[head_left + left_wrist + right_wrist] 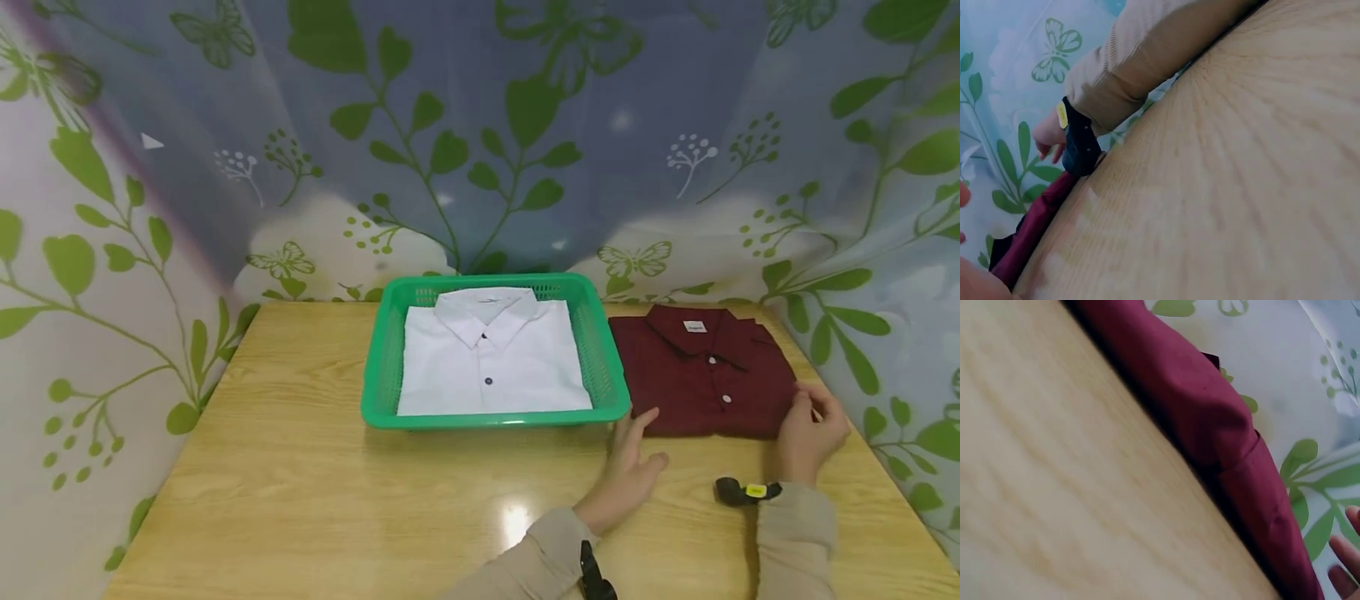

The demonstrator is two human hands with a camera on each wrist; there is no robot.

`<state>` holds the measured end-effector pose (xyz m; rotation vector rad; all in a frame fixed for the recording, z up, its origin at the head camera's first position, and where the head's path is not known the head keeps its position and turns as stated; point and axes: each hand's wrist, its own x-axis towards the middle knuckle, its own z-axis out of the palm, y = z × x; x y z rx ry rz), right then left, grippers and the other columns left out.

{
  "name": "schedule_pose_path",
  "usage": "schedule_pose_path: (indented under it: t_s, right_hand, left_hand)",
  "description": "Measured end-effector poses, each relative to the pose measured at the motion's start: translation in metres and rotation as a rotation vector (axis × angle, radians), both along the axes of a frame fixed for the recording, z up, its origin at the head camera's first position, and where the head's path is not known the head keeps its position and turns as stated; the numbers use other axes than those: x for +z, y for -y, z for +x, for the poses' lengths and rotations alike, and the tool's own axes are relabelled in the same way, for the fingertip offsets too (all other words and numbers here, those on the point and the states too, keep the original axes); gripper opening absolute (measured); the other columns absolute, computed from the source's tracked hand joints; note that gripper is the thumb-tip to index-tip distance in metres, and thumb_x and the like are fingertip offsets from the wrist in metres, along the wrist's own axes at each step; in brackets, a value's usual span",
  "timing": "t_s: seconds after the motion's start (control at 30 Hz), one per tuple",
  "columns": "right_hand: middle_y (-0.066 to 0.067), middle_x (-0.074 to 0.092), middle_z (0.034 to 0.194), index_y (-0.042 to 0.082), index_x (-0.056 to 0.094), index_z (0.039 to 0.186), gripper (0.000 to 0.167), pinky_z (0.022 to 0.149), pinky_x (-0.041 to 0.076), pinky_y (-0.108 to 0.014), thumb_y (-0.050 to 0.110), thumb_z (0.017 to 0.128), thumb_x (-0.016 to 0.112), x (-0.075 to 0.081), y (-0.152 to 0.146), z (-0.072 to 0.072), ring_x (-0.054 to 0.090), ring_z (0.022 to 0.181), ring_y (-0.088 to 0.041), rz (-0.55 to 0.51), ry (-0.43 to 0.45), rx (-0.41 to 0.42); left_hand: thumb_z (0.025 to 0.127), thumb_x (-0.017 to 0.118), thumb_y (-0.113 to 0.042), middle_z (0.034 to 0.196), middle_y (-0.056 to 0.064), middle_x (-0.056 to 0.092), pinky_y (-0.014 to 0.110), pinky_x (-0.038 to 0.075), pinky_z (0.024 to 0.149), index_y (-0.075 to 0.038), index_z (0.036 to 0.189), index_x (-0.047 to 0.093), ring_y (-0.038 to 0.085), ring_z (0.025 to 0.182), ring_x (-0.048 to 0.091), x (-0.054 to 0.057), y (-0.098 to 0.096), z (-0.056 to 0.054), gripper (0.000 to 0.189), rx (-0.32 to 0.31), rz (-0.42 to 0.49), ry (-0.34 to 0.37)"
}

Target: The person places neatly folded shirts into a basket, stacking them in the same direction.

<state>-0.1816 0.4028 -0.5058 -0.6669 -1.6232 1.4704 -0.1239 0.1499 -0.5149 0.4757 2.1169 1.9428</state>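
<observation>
A folded maroon shirt (705,400) with white buttons lies on the table, collar toward the back. My left hand (626,475), fingers spread, is near the shirt's front left corner and the basket's front right corner. At the shirt's right edge is my right hand (813,429), its fingers loosely bent. In the right wrist view, its fingers (1344,550) show apart beside the maroon fabric (1210,419). A folded white shirt (450,379) with dark buttons lies in the green basket (495,421), just left of the maroon one.
The wooden table (300,500) carries the basket and shirts near its back edge. A patterned curtain (480,217) with green leaves and butterflies hangs behind and along both sides. Black straps with a yellow label (756,491) are worn on the wrists over beige sleeves (795,533).
</observation>
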Motion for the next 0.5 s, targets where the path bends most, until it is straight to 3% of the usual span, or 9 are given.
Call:
schedule_pose_path:
  t_s: [0.1, 0.27, 0.4, 0.5]
  right_hand:
    - [0.018, 0.059, 0.095, 0.002, 0.073, 0.11, 0.023, 0.09, 0.038, -0.017, 0.007, 0.096, 0.056, -0.006, -0.004, 0.005, 0.051, 0.103, 0.0, 0.064, 0.14, -0.029]
    - [0.021, 0.052, 0.096, 0.003, 0.067, 0.121, 0.03, 0.096, 0.035, -0.02, 0.013, 0.095, 0.057, -0.011, -0.008, 0.012, 0.05, 0.107, -0.006, 0.144, 0.292, -0.024]
    - [0.014, 0.055, 0.103, 0.004, 0.064, 0.126, 0.036, 0.108, 0.026, -0.034, 0.018, 0.094, 0.058, -0.011, -0.011, 0.019, 0.047, 0.121, -0.02, 0.164, 0.408, 0.0]
    - [0.01, 0.056, 0.101, 0.002, 0.062, 0.129, 0.039, 0.11, 0.018, -0.048, 0.021, 0.094, 0.059, -0.009, -0.014, 0.023, 0.045, 0.119, -0.029, 0.194, 0.491, 0.023]
  left_hand:
    - [0.098, 0.054, -0.022, 0.164, 0.009, 0.006, 0.054, 0.023, 0.115, -0.023, 0.152, 0.039, 0.027, 0.15, 0.008, -0.001, 0.003, 0.0, 0.055, -0.025, -0.055, -0.016]
    - [0.099, 0.054, -0.022, 0.161, 0.01, 0.022, 0.049, 0.026, 0.115, -0.016, 0.146, 0.048, 0.025, 0.149, 0.015, -0.001, 0.01, -0.002, 0.048, -0.053, -0.131, -0.072]
    - [0.099, 0.054, -0.021, 0.157, 0.007, 0.03, 0.045, 0.029, 0.115, -0.013, 0.145, 0.049, 0.023, 0.147, 0.021, -0.003, 0.013, -0.004, 0.047, -0.056, -0.154, -0.091]
    - [0.099, 0.053, -0.022, 0.156, 0.006, 0.034, 0.042, 0.031, 0.114, -0.011, 0.145, 0.049, 0.022, 0.145, 0.027, -0.004, 0.014, -0.005, 0.047, -0.041, -0.161, -0.093]
